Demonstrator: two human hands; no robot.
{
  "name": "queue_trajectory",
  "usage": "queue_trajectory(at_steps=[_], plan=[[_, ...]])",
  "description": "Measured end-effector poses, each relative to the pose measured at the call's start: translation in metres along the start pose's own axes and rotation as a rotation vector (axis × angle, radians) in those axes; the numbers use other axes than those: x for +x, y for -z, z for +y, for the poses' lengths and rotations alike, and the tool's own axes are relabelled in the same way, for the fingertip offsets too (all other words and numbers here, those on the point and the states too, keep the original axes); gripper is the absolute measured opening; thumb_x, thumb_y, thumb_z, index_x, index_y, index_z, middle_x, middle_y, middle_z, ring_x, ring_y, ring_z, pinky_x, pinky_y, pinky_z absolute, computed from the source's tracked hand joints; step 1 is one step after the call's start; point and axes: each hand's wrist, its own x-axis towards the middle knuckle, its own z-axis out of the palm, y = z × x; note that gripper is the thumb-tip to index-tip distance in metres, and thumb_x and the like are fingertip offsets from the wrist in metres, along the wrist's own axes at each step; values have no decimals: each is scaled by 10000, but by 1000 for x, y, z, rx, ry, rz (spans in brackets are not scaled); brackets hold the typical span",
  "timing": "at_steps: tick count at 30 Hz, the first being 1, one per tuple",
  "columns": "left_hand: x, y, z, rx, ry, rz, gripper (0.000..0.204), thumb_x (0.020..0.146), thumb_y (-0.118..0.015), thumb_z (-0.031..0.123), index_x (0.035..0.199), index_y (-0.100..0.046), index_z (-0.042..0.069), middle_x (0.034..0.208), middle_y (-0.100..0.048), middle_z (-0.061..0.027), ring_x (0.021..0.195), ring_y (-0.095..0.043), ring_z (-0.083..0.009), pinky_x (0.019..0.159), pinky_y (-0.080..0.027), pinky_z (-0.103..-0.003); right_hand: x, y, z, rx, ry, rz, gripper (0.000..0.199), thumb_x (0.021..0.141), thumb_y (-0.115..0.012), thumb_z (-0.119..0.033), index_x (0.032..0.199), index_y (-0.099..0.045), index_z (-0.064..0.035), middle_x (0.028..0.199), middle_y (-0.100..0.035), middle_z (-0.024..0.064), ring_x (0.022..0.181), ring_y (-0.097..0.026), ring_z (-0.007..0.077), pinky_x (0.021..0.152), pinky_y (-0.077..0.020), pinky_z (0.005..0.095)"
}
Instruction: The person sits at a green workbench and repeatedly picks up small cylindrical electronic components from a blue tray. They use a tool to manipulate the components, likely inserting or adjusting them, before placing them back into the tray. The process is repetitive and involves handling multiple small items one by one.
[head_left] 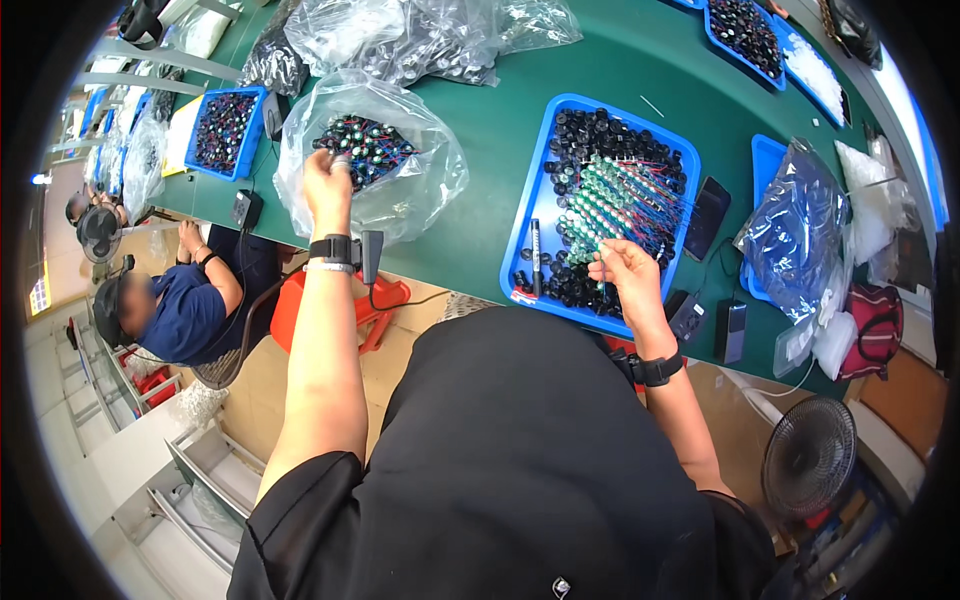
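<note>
My left hand (328,183) reaches into an open clear plastic bag (420,190) on the green table (500,110) and closes its fingers on a small wired part from the pile of dark round parts (372,145) inside. My right hand (622,265) pinches a thin part with a wire at the near edge of a blue tray (530,215). That tray holds several black round caps and rows of green parts with red and blue wires (615,195). A black marker pen (536,255) lies in the tray beside my right hand.
More clear bags (420,35) of parts lie at the back. Other blue trays (225,130) (745,35) sit left and far right. A bluish bag (795,230), phones (707,218) and a red bag (875,325) lie right. A seated person (180,300) works left. A fan (808,455) stands lower right.
</note>
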Motion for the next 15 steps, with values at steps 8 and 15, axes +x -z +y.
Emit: queue_trajectory(at_steps=[8, 15], plan=[[-137, -67, 99, -56, -935, -585, 276, 627, -641, 13, 900, -631, 56, 905, -614, -93, 902, -552, -296, 774, -430, -406, -6, 1, 7, 4, -13, 29, 186, 906, -569, -85, 1041, -588, 40, 893, -624, 86, 738, -628, 145, 653, -535, 262], [-206, -103, 89, 335, -1018, -940, 153, 721, -592, 130, 845, -661, 73, 931, -588, -66, 996, -471, -245, 843, -374, -351, -15, -1, 12, -38, -17, 5, 170, 904, -567, -77, 1031, -593, 34, 871, -625, 78, 721, -615, 126, 640, -526, 248]])
